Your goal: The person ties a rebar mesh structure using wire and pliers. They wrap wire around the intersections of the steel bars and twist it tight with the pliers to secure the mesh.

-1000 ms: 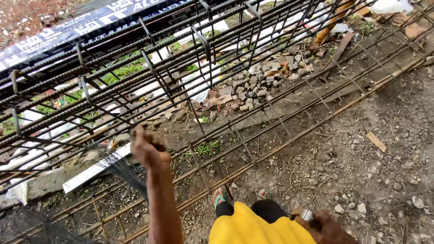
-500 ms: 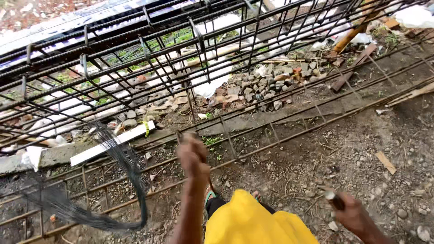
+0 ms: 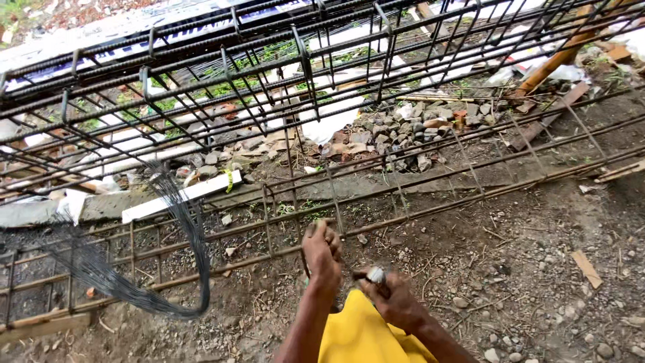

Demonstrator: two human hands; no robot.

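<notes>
- Low in the middle of the view, the left hand [image 3: 322, 252] sits over the near bars of the rebar cage [image 3: 282, 222], its fingers curled in a loose clench; whether it pinches a strand of wire cannot be told.
- Just beside it, the right hand [image 3: 393, 299] is closed around a small tool with a pale metal tip [image 3: 375, 274], which points up toward the left hand. The two hands are near each other, not clearly touching.
- The rebar cage lies along the ground from lower left to upper right, with long ribbed bars and thinner cross ties.
- A second, darker rebar cage [image 3: 222, 74] fills the upper part of the view, raised above the ground.
- To the left, a bundle of thin black binding wire [image 3: 191, 228] curves in an arc across the low cage, fanning out over the dirt at the far left.
- A white plank [image 3: 181, 196] lies beyond the bundle, beside a grey concrete edge.
- A pile of broken stones [image 3: 403, 131] rests behind the low cage.
- The ground [image 3: 524, 282] on the right is bare dirt with pebbles and a wood scrap [image 3: 586, 267].
- A yellow garment [image 3: 356, 336] shows at the bottom edge.
</notes>
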